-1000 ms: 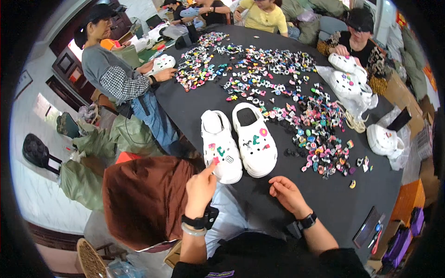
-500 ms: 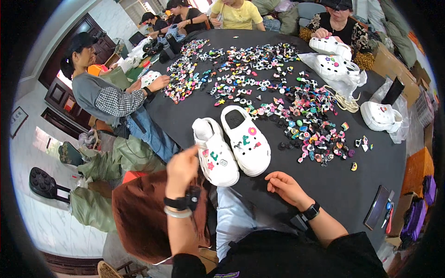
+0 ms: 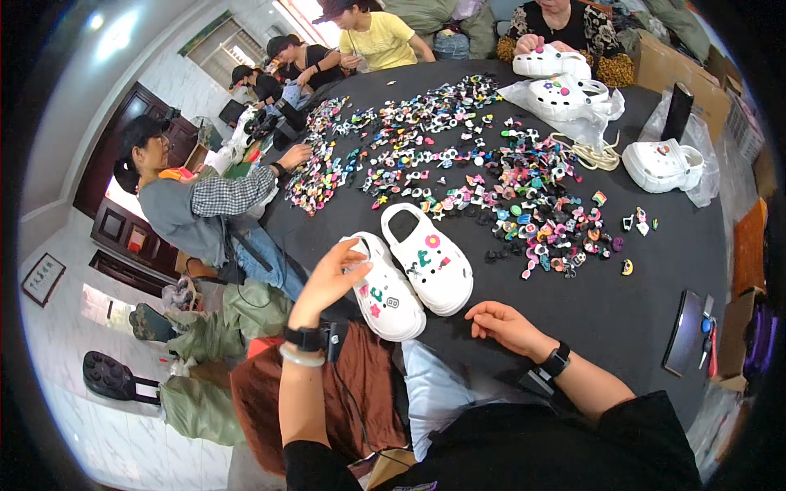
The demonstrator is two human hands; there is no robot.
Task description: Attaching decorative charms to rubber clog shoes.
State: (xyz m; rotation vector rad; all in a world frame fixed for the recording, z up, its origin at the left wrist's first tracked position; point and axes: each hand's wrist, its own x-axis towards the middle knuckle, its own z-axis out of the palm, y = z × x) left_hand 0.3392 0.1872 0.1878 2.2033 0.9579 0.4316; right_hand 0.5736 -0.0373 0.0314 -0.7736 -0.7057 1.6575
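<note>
Two white clogs stand side by side on the black-covered table. The left clog [image 3: 392,308] carries a pink star, a green charm and other small charms. The right clog [image 3: 443,276] has a pink flower, a green charm and a red one. My left hand [image 3: 330,280] is over the heel opening and side of the left clog, fingers bent and apart; whether the fingertips touch it I cannot tell. Just right of the clogs' toes, my right hand [image 3: 512,331] rests at the table with fingers loosely curled and nothing visible in them.
Many small coloured charms [image 3: 536,217] spread across the table. More white clogs [image 3: 661,166] sit on plastic at the right, near a black cylinder [image 3: 677,113]. A phone [image 3: 683,331] and red-handled tool [image 3: 713,348] lie at the right edge. Co-workers sit or stand around.
My left hand has moved up from beside the left clog to over its heel. My right hand stays about where it was. The co-worker at left now reaches into the charms.
</note>
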